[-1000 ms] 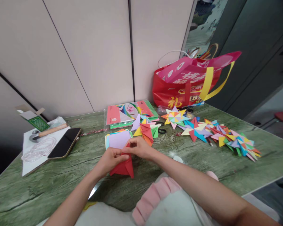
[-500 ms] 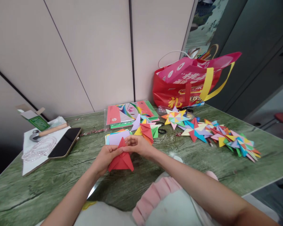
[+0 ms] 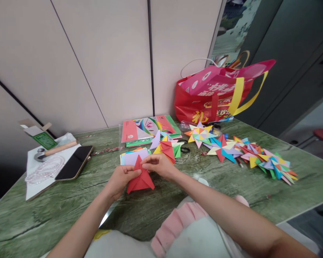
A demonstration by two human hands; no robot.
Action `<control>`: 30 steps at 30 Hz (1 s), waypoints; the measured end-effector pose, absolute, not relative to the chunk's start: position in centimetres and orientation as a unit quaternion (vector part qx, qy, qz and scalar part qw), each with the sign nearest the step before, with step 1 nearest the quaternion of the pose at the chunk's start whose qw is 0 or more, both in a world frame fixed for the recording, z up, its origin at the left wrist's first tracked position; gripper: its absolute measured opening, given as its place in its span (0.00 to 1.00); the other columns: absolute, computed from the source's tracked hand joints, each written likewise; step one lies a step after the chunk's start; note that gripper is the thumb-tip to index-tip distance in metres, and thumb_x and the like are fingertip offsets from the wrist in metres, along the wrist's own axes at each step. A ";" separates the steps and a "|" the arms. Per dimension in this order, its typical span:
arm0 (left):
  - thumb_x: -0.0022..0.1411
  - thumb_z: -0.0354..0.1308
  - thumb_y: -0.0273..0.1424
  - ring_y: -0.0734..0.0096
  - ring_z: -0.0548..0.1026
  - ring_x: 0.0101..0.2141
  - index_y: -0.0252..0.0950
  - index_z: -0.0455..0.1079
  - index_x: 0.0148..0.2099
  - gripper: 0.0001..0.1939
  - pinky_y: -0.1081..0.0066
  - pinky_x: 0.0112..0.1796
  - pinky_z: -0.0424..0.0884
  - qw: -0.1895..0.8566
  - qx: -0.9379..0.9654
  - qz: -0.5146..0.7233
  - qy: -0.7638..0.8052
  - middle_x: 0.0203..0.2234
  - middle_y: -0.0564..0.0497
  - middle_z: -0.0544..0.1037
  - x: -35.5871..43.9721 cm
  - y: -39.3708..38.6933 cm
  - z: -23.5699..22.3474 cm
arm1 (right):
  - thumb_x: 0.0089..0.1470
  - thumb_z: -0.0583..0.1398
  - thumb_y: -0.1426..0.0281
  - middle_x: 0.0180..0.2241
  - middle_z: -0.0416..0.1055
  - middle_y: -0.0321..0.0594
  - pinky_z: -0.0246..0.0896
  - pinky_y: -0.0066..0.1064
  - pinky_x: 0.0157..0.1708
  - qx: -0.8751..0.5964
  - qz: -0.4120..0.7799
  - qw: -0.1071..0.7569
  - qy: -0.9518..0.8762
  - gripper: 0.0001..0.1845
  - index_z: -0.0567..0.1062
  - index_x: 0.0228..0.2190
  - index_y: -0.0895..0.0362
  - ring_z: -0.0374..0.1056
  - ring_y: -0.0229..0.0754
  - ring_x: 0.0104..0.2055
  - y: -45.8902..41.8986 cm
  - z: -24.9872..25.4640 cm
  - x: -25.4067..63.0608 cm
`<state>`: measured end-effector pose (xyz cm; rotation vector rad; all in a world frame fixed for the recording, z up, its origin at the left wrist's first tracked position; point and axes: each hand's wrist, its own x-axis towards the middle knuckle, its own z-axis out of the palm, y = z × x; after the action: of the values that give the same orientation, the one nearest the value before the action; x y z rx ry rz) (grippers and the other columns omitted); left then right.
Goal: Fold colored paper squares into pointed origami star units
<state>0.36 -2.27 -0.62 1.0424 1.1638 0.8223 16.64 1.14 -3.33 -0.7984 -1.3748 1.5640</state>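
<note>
A red folded paper [image 3: 141,182] with a pointed top and two spread lower corners is held up over the table. My left hand [image 3: 121,181] is closed on its left side, the thumb lying across the front. At the upper right edge of the same paper, my right hand [image 3: 157,165] has thumb and forefinger pinched together. Just behind my hands lies a stack of coloured paper squares [image 3: 136,156], lilac on top. Beside it is a small pile of folded paper pieces [image 3: 167,150] in red, yellow, green and lilac.
Folded paper stars [image 3: 200,133] stretch across the right side of the green table [image 3: 78,211]. Scissors [image 3: 185,149] and paper packs [image 3: 150,128] lie behind. A red bag [image 3: 212,96] stands at the back. Leftward are a phone [image 3: 74,163], a hammer [image 3: 59,147] and a green box [image 3: 44,139].
The red folded paper has turned slightly, its lower edge swinging right and up. My right thumb and forefinger have moved a little up along its edge, and those fingers are drawn closer together.
</note>
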 end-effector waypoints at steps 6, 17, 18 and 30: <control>0.40 0.67 0.32 0.76 0.73 0.20 0.30 0.74 0.28 0.12 0.78 0.24 0.67 0.627 0.414 0.401 0.524 0.22 0.48 0.79 0.0 -1.9 -0.8 | 0.37 0.63 0.69 0.27 0.73 0.36 0.63 0.30 0.34 -0.297 0.615 0.414 -0.602 0.11 0.77 0.28 0.59 0.67 0.35 0.29 1.4 -3.4 17.1; 0.39 0.67 0.36 0.72 0.74 0.20 0.30 0.73 0.28 0.15 0.76 0.22 0.67 0.574 0.468 0.407 0.535 0.20 0.50 0.78 0.4 -2.1 -0.4 | 0.33 0.66 0.67 0.27 0.72 0.37 0.62 0.30 0.34 -0.281 0.610 0.402 -0.622 0.15 0.75 0.29 0.60 0.68 0.36 0.30 1.5 -3.4 17.4; 0.39 0.66 0.35 0.71 0.74 0.20 0.31 0.73 0.27 0.14 0.76 0.22 0.67 0.574 0.474 0.405 0.531 0.19 0.50 0.78 0.5 -2.1 -0.4 | 0.33 0.66 0.67 0.26 0.72 0.37 0.62 0.30 0.33 -0.283 0.613 0.403 -0.618 0.16 0.75 0.28 0.60 0.67 0.36 0.29 1.4 -3.4 17.4; 0.42 0.64 0.32 0.65 0.77 0.24 0.32 0.73 0.31 0.12 0.73 0.26 0.70 0.549 0.561 0.382 0.489 0.20 0.50 0.79 0.4 -2.0 -0.9 | 0.23 0.70 0.67 0.22 0.69 0.32 0.61 0.28 0.27 -0.303 0.677 0.422 -0.521 0.24 0.69 0.27 0.60 0.65 0.32 0.23 1.3 -3.3 17.0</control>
<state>0.42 -1.99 -0.90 1.3279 1.1576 0.9047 16.98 1.35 -3.32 -0.7598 -1.3038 1.6948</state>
